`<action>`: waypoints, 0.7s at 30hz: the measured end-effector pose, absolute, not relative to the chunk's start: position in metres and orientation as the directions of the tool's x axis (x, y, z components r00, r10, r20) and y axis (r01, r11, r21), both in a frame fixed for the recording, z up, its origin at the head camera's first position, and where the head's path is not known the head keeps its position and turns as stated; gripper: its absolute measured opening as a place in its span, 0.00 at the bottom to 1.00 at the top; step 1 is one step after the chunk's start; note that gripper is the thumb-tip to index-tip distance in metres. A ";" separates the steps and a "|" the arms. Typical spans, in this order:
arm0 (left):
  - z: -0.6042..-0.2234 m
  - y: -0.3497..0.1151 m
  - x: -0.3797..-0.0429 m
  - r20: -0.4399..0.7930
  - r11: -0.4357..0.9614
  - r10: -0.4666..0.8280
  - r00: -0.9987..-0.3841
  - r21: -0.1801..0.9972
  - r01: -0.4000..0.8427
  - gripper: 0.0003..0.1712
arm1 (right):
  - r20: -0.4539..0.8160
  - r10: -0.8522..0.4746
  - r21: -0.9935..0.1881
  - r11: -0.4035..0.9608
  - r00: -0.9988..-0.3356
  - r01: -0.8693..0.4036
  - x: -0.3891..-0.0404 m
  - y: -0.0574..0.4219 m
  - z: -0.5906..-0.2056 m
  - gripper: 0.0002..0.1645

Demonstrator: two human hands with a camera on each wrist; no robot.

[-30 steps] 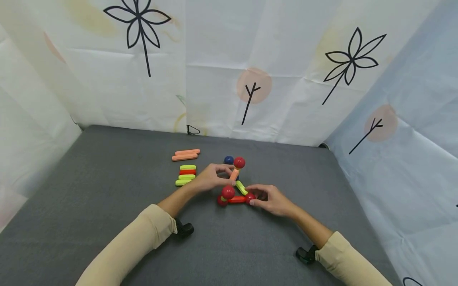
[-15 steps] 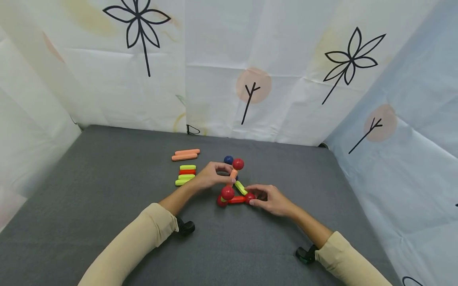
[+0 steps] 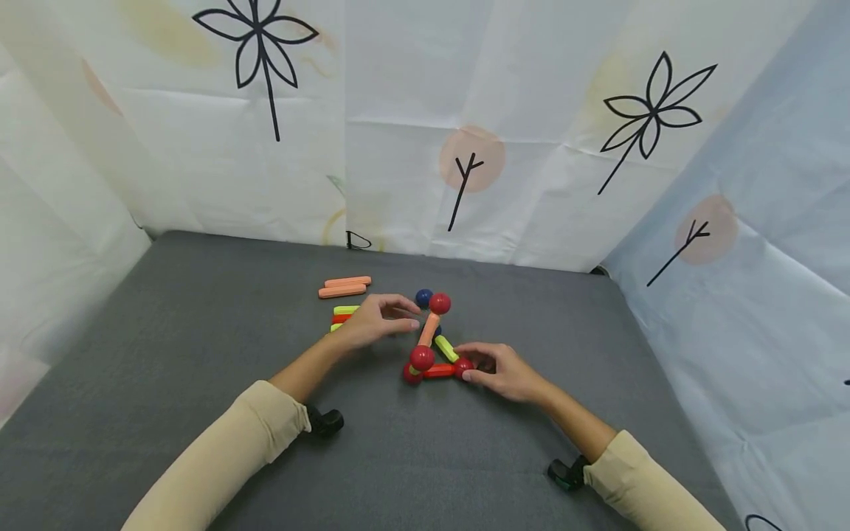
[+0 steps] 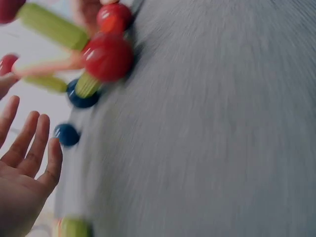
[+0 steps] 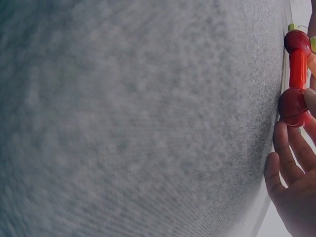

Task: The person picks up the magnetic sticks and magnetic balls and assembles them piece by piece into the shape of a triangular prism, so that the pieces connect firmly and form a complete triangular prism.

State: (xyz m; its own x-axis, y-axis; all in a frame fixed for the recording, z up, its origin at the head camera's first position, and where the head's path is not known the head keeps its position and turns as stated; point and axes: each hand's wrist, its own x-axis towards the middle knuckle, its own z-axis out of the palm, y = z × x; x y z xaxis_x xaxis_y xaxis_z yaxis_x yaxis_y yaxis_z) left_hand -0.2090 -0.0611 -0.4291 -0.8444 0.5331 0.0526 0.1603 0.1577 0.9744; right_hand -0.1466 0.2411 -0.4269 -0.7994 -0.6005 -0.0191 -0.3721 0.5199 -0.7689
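Observation:
A toy frame of balls and rods stands on the grey table. Its base has a red rod (image 3: pixel 439 371), a yellow-green rod (image 3: pixel 446 348) and a blue ball (image 4: pixel 81 96). An orange rod (image 3: pixel 429 330) runs above, between two raised red balls (image 3: pixel 421 358). My right hand (image 3: pixel 505 372) pinches the red ball (image 3: pixel 462 367) at the base's right corner, thumb against it in the right wrist view. Left of the frame, apart from it, my left hand (image 3: pixel 375 321) has its fingers extended around nothing. A loose blue ball (image 3: pixel 423 298) lies behind the frame.
Two orange rods (image 3: pixel 341 292) lie at the back left of the table (image 3: pixel 219 332). In front of them is a row of yellow-green and red rods (image 3: pixel 345 310), partly covered by my left hand. Patterned white cloth (image 3: pixel 398 184) hangs behind the table.
My left hand has let go of the orange rod and drawn back to the left, over the loose rods. The orange rod stays in place; my right hand keeps its hold.

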 end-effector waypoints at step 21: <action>-0.451 -0.170 -0.188 0.168 0.472 0.450 -0.877 0.789 0.393 0.20 | 0.008 -0.594 -0.764 0.515 -0.804 -0.388 -0.146 0.239 -0.431 0.25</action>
State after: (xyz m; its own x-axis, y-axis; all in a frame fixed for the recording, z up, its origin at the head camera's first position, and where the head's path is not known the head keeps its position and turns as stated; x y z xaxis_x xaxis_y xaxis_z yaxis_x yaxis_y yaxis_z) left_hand -0.1883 -0.1704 -0.4507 -0.8771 0.4501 0.1677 0.3931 0.4722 0.7890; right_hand -0.1457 0.2394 -0.4309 -0.8043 -0.5942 0.0082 -0.3884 0.5151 -0.7641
